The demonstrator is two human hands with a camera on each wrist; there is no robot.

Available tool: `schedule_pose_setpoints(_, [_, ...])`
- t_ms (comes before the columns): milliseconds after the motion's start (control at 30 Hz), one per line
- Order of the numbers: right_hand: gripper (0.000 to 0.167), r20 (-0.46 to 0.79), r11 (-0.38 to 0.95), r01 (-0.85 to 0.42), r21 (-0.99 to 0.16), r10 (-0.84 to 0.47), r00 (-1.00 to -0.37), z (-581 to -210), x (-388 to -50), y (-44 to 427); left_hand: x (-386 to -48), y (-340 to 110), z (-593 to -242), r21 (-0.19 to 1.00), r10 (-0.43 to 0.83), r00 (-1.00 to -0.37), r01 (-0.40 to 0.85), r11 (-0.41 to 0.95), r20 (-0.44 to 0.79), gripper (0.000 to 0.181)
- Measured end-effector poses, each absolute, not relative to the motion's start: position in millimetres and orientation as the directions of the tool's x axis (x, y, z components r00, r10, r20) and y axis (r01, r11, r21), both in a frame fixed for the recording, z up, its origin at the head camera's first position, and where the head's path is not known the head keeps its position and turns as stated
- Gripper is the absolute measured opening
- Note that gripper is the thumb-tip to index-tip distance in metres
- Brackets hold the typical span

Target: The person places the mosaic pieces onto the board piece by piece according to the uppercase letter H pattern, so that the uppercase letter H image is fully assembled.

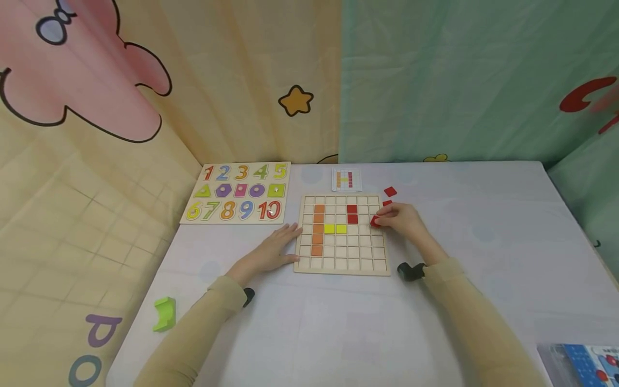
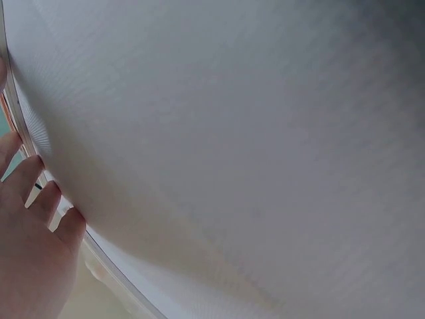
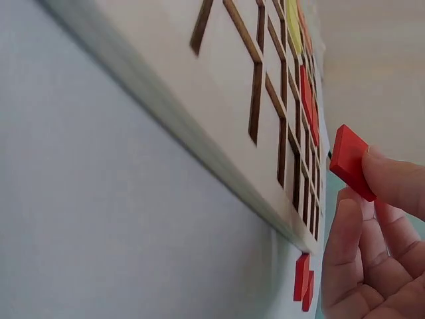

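A wooden grid board (image 1: 341,272) lies on the table, with a column of orange square tiles (image 1: 317,239), two yellow tiles (image 1: 335,229) and two red tiles (image 1: 352,214) set in its cells. At the board's right edge, my right hand (image 1: 403,219) pinches a red square tile (image 3: 352,163) between thumb and finger. Two loose red tiles (image 1: 390,191) lie beyond that hand, one partly covered by it in the head view. My left hand (image 1: 272,248) touches the board's left edge with its fingers extended. In the left wrist view, fingertips (image 2: 72,222) rest along that edge.
Behind the board lies a small pattern card (image 1: 346,180). A number-and-shape puzzle board (image 1: 186,219) sits at the back left. Nearer the front are a green curved block (image 1: 165,314) on the left and a blue-and-white package (image 1: 590,365) on the right. Curtains hang behind the table.
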State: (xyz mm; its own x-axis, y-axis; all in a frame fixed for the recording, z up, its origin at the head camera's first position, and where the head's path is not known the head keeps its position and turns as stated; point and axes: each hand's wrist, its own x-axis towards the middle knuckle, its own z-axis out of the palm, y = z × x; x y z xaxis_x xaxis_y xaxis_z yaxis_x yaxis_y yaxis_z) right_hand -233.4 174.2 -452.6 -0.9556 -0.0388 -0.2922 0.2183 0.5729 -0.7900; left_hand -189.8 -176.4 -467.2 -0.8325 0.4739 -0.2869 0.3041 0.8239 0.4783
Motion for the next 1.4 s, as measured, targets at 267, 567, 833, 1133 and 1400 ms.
schedule_pose_setpoints(267, [0.027, -0.286, 0.617, 0.172, -0.768, -0.090, -0.954, -448, -233, 148, -189, -176, -466, 0.472, 0.463, -0.833, 0.291, 0.832, -0.303, 0.079])
schedule_pose_setpoints(567, [0.018, -0.271, 0.643, 0.129, -0.755, -0.128, -0.954, -452, -235, 129, -187, -176, -464, 0.477, 0.461, -0.837, 0.290, 0.830, -0.293, 0.079])
schedule_pose_setpoints(833, [0.010, -0.218, 0.695, 0.026, -0.718, -0.189, -0.957, -456, -232, 122, -186, -175, -463, 0.490, 0.463, -0.838, 0.286, 0.823, -0.288, 0.078])
schedule_pose_setpoints(1133, [0.010, -0.227, 0.724, 0.020, -0.689, -0.190, -0.955, -457, -232, 117, -186, -175, -463, 0.490, 0.478, -0.834, 0.306, 0.816, -0.276, 0.078])
schedule_pose_setpoints(1400, [0.010, -0.218, 0.721, 0.000, -0.693, -0.209, -0.953, -458, -232, 119, -188, -176, -464, 0.484, 0.479, -0.834, 0.311, 0.818, -0.274, 0.079])
